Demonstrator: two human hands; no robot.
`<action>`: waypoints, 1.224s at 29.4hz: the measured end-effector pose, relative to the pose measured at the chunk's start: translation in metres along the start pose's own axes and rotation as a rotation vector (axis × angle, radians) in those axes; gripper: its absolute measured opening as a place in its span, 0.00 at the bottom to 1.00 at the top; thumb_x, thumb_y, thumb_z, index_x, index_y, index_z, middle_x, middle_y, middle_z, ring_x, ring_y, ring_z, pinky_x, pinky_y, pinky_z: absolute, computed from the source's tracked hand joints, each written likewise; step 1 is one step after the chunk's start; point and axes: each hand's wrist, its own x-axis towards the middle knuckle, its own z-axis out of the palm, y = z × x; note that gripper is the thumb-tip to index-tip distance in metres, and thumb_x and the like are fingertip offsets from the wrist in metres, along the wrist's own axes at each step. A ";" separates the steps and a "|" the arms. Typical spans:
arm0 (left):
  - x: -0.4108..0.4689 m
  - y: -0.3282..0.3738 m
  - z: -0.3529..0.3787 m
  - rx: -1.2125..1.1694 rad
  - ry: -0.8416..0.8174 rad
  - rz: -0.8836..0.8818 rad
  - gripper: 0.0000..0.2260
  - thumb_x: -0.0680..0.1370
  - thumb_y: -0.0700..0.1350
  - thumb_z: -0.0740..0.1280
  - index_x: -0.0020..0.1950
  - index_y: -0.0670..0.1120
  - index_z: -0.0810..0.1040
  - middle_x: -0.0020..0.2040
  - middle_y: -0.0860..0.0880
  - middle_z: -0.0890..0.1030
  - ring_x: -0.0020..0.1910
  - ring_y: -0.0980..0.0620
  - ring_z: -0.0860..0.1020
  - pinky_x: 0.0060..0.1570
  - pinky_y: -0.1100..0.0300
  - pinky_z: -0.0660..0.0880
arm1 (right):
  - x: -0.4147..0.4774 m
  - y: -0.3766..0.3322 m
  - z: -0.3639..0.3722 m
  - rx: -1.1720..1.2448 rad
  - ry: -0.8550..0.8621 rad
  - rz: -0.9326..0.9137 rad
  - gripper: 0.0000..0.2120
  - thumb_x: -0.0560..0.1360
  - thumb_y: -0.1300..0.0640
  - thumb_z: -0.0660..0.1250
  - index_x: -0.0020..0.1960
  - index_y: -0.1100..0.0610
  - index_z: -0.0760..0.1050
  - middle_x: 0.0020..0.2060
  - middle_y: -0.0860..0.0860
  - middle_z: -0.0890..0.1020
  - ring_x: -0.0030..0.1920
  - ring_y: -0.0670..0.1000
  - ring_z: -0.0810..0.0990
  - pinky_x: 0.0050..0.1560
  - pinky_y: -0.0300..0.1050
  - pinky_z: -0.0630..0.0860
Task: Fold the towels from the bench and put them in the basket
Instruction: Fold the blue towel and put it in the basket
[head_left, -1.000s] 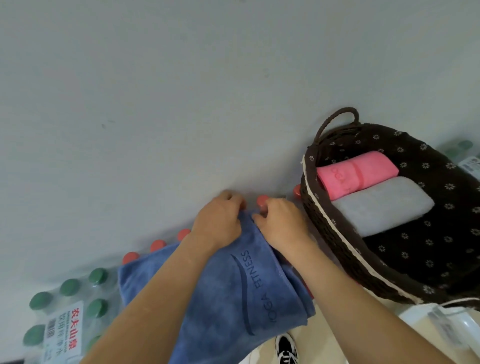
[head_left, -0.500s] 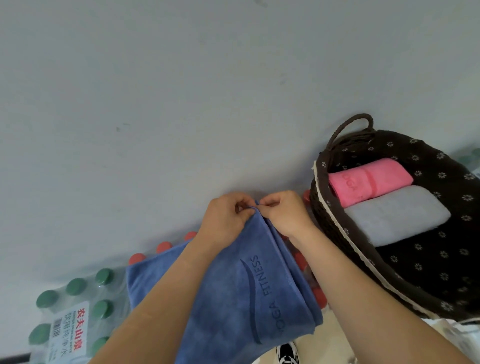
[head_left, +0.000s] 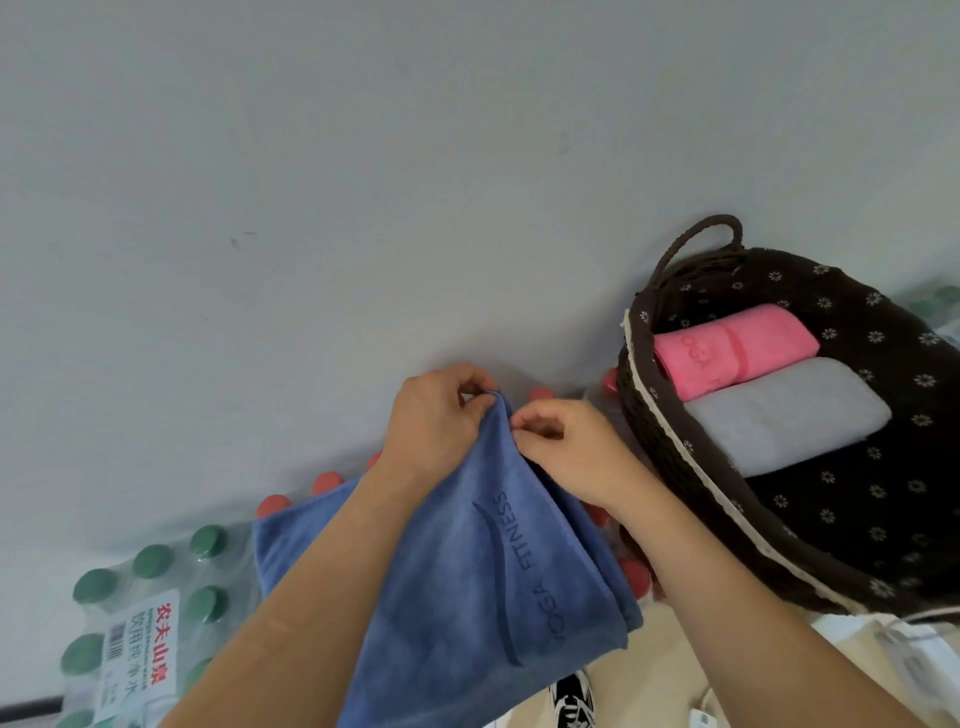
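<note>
- The left hand (head_left: 431, 421) and right hand (head_left: 566, 447) are both closed in a fingertip pinch on the top edge of the blue towel (head_left: 483, 561), close together and almost touching.
- The towel hangs from that pinch in front of the wall (head_left: 363, 208). Its left part spreads over the bottles (head_left: 150, 561) and its lower end drops toward a shoe (head_left: 571, 696).
- The basket (head_left: 654, 415) sits just to the right. It holds a pink towel (head_left: 727, 348) and a grey towel (head_left: 779, 415) side by side, with bare lining on the near side.
- The step looks like matching corners for a fold, so this towel is not yet ready for the basket.
- Slip risk: only fingertips hold the cloth. If one layer escapes, the fold would open and the edges would go uneven.
- Snag risk: the part lying on the bottle caps could drag or catch when the towel is lifted, pulling the fold askew.
- Dirt risk: the hanging end may brush the floor if the hands drop.
- Fit risk: a loose, bulky fold could ride over the grey towel or hang over the rim instead of lying flat in the free space.
</note>
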 end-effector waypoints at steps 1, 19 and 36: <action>-0.001 0.000 -0.001 0.011 0.006 0.004 0.06 0.74 0.41 0.69 0.44 0.53 0.82 0.40 0.59 0.82 0.38 0.61 0.77 0.43 0.68 0.71 | -0.007 0.000 0.000 -0.024 -0.029 -0.004 0.05 0.74 0.56 0.68 0.40 0.53 0.81 0.35 0.47 0.83 0.38 0.48 0.82 0.45 0.50 0.79; 0.008 -0.009 0.036 0.348 0.056 0.098 0.08 0.78 0.40 0.61 0.51 0.44 0.79 0.47 0.42 0.83 0.45 0.39 0.79 0.45 0.52 0.71 | -0.154 0.023 -0.014 -0.302 0.086 0.192 0.12 0.70 0.45 0.69 0.36 0.53 0.76 0.36 0.47 0.76 0.39 0.44 0.75 0.43 0.46 0.75; 0.003 -0.011 0.039 0.380 0.095 0.094 0.09 0.78 0.41 0.60 0.54 0.46 0.79 0.49 0.43 0.83 0.47 0.38 0.79 0.48 0.51 0.72 | -0.174 0.056 0.014 0.141 0.480 0.350 0.12 0.72 0.59 0.70 0.33 0.55 0.71 0.28 0.50 0.76 0.29 0.45 0.72 0.31 0.36 0.70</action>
